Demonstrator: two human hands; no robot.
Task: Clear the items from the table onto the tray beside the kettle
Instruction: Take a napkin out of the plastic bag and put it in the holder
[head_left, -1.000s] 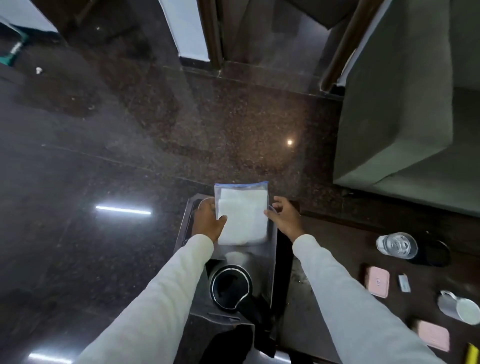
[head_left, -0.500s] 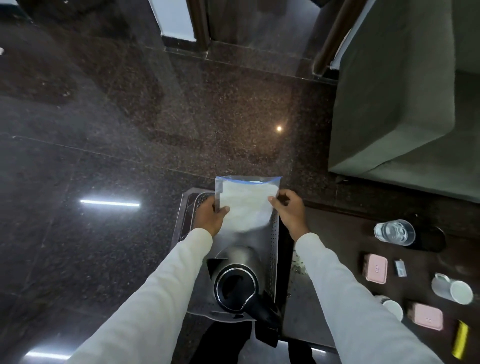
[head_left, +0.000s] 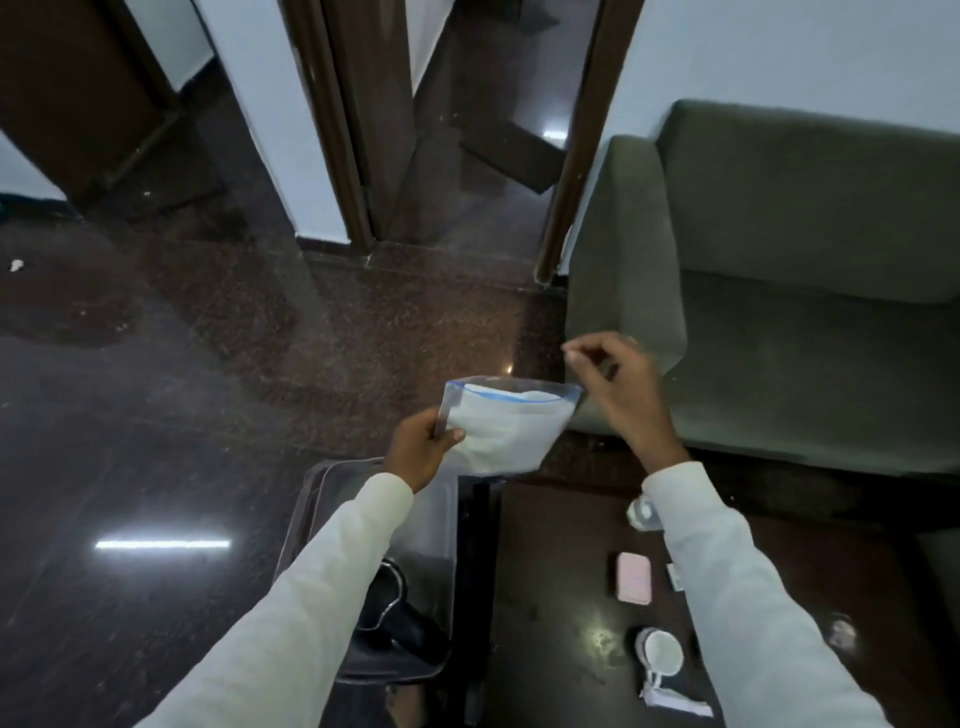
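My left hand (head_left: 421, 452) grips the left edge of a clear zip bag (head_left: 504, 431) with white contents and a blue seal, held up in the air above the far end of the grey tray (head_left: 311, 493). Just right of the bag's top corner is my right hand (head_left: 618, 389), off the bag, its fingers curled and pinched on nothing. The black kettle (head_left: 387, 603) stands on the tray's near end, partly hidden by my left sleeve. On the dark table (head_left: 550, 582) lie a pink box (head_left: 634, 578), a small white packet (head_left: 675, 577) and a white cup (head_left: 661, 653).
A clear bottle (head_left: 641, 514) lies at the table's far edge, half behind my right sleeve. A drinking glass (head_left: 841, 634) stands further right and a white sachet (head_left: 675, 707) lies at the near edge. A green sofa (head_left: 779, 322) stands behind the table. Glossy dark floor lies to the left.
The bag has been lifted off the tray and tilted. My right hand has let go of it and risen to the right, while my left hand keeps hold.
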